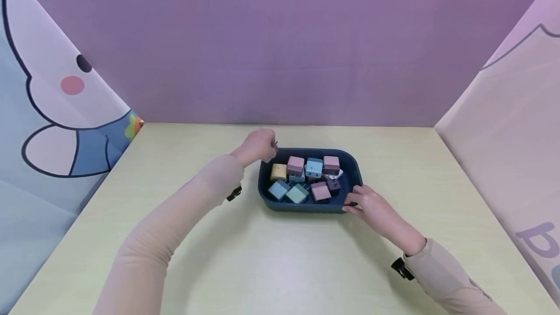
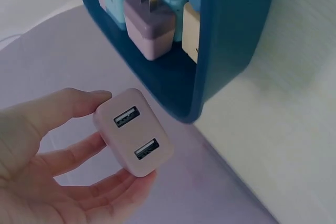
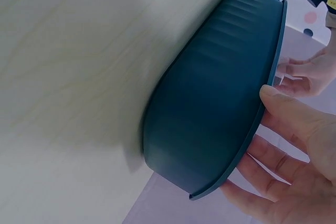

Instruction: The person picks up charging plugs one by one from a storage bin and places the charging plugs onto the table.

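A pink USB charger plug [image 2: 137, 132] with two ports is pinched between the thumb and fingers of my left hand [image 1: 259, 145]. That hand is at the far left corner of a dark blue plastic basin [image 1: 302, 207], with the plug just outside the rim in the left wrist view. My right hand [image 1: 368, 206] grips the basin's near right corner, thumb on the outer side and fingers over the rim. Inside lie several charger plugs: a yellow one [image 1: 278, 172], a green one [image 1: 297, 194], blue ones and pink ones [image 1: 321, 191], some with prongs showing.
The basin stands on a pale wood-grain table [image 1: 280, 266]. A purple backdrop [image 1: 280, 47] rises behind it, with a cartoon-printed panel [image 1: 52, 159] on the left and a pale printed panel [image 1: 516, 135] on the right.
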`<state>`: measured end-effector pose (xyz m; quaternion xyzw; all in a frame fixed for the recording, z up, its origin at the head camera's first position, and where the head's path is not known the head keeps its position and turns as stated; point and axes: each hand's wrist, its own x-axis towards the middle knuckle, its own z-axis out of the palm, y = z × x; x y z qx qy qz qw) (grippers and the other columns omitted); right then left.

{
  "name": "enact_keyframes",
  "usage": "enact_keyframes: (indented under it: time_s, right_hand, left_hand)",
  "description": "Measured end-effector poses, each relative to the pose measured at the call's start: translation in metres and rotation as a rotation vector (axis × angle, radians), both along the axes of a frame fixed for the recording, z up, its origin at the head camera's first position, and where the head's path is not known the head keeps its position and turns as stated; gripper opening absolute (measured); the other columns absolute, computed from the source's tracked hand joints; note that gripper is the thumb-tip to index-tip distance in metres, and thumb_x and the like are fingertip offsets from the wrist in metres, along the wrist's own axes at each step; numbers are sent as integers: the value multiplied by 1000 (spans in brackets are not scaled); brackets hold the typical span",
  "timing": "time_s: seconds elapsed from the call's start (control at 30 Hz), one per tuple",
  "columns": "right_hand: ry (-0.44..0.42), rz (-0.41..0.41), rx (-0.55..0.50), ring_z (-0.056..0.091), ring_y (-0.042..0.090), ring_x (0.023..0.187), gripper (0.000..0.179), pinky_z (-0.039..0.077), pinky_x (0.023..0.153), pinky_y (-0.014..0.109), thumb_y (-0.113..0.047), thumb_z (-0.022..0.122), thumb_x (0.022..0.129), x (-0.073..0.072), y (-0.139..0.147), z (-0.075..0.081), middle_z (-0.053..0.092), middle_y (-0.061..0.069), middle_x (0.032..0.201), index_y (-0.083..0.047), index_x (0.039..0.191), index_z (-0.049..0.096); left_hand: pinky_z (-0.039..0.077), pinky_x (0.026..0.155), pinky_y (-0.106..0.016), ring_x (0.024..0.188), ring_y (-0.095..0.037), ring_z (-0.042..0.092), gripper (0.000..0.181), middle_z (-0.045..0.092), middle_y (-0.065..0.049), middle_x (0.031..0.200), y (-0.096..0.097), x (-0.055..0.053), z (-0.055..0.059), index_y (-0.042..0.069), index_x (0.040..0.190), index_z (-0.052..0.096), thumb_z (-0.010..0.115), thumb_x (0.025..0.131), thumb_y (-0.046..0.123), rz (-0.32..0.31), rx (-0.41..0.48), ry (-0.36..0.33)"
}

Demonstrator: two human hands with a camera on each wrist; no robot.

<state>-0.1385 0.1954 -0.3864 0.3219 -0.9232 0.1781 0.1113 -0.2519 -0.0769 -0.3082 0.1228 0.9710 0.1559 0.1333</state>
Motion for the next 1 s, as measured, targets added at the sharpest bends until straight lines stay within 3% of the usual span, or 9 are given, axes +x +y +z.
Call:
enact_keyframes:
  time_s: [0.1, 0.2, 0.37, 0.67, 1.0]
  right_hand:
    - [1, -1, 1, 42, 9, 64, 6, 41, 55, 24, -8, 71, 71, 1, 0, 0, 49, -4, 68, -10, 73, 66]
    - [1, -3, 3, 42, 9, 64, 6, 41, 56, 24, -8, 71, 71, 2, 0, 0, 49, -4, 68, -10, 73, 66]
    - [7, -1, 2, 43, 10, 64, 6, 41, 56, 24, -8, 71, 71, 2, 0, -1, 49, -2, 68, -10, 73, 66]
    - [15, -1, -5, 44, 11, 64, 7, 42, 55, 24, -8, 72, 71, 2, 0, -1, 50, -2, 68, -9, 72, 65]
    - [14, -2, -9, 44, 10, 64, 7, 42, 56, 24, -8, 72, 70, 2, 0, -1, 50, -2, 69, -9, 72, 65]
  left_hand:
    - [47, 63, -28, 72, -19, 55, 7, 58, -6, 84, -7, -3, -1, 3, 85, 56, 60, 79, 5, 33, 27, -2]
    - [45, 58, -27, 64, -18, 52, 3, 57, -6, 75, -15, -5, -2, 3, 76, 56, 59, 77, 2, 45, 31, 14]
    - [39, 52, -25, 51, -15, 43, 14, 52, -3, 59, -26, -9, -8, 5, 60, 55, 57, 73, -1, 85, 27, 31]
    - [33, 46, -24, 43, -14, 38, 27, 45, -1, 47, -39, -18, -23, 8, 48, 47, 53, 71, -2, 151, 39, 19]
    - [37, 49, -24, 45, -14, 43, 16, 55, -5, 53, -45, -23, -39, -1, 60, 61, 56, 75, 0, 196, 84, 5]
